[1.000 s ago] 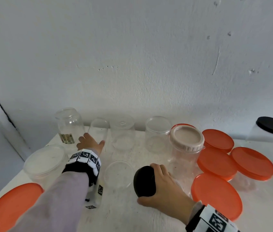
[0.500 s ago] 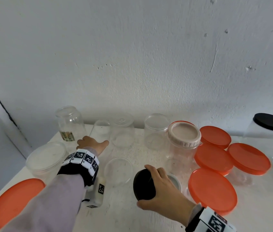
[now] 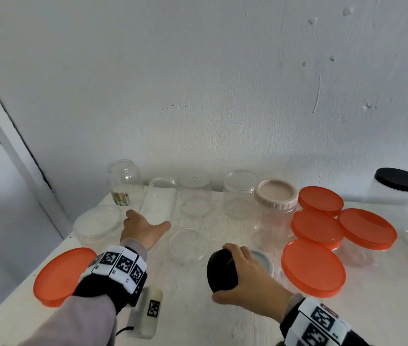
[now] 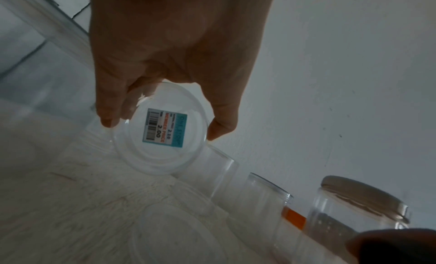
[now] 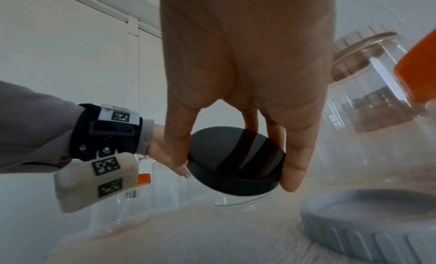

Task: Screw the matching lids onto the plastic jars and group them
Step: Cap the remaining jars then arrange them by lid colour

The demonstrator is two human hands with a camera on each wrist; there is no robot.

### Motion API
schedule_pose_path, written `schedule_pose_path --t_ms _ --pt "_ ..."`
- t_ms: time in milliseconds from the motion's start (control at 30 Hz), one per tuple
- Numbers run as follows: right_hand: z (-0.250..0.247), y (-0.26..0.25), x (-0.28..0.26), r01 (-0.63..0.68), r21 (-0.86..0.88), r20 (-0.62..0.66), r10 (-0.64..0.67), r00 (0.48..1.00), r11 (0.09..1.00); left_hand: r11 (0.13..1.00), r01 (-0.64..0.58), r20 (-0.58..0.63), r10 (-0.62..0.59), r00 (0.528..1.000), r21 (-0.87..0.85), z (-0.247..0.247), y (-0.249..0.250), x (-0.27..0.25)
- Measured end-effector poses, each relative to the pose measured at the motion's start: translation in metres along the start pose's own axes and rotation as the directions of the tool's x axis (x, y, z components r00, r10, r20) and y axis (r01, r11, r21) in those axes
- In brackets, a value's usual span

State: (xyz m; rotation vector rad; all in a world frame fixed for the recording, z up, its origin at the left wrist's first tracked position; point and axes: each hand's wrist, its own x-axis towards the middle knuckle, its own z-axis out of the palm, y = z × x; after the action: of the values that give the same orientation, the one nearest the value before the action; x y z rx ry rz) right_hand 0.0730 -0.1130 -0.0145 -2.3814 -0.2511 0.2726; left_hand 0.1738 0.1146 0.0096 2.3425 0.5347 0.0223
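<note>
I have the black lid (image 3: 222, 270) pinched by its rim in my right hand (image 3: 247, 280), thumb on one side and fingers on the other, tilted and lifted off the white surface (image 3: 198, 318); in the right wrist view it hangs just over an open clear jar (image 5: 243, 202). My left hand (image 3: 143, 229) grips a tall clear jar (image 3: 159, 203) near its base, tipped away toward the wall, and the left wrist view shows thumb and fingers curled round the bottom edge, where a price sticker (image 4: 164, 128) with a barcode sits. Just beside my right hand a grey ribbed lid (image 3: 262, 258) lies flat on the surface. Behind it stands a jar capped with a beige lid (image 3: 275, 198), and to the right four orange lids (image 3: 313, 268) cluster close together. A row of open clear jars lines the wall, the leftmost a labelled jar (image 3: 123, 183). Near my left forearm lie another orange lid (image 3: 59, 275) and a shallow clear container (image 3: 97, 221). At the far right stands a large jar with a black cap (image 3: 399, 179).
</note>
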Motion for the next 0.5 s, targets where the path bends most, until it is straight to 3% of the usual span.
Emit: schedule_pose_path --t_ms 233,500 --pt "-0.002 0.001 -0.008 0.010 0.009 -0.029 -0.010 1.000 1.000 0.995 0.100 0.188 -0.097 0.977 -0.003 -0.012 -0.009 -0.025" --pt "-0.013 0.003 -0.020 0.016 0.034 -0.038 -0.015 0.999 0.999 0.898 0.157 0.288 -0.036 0.957 -0.410 0.002 -0.024 -0.048"
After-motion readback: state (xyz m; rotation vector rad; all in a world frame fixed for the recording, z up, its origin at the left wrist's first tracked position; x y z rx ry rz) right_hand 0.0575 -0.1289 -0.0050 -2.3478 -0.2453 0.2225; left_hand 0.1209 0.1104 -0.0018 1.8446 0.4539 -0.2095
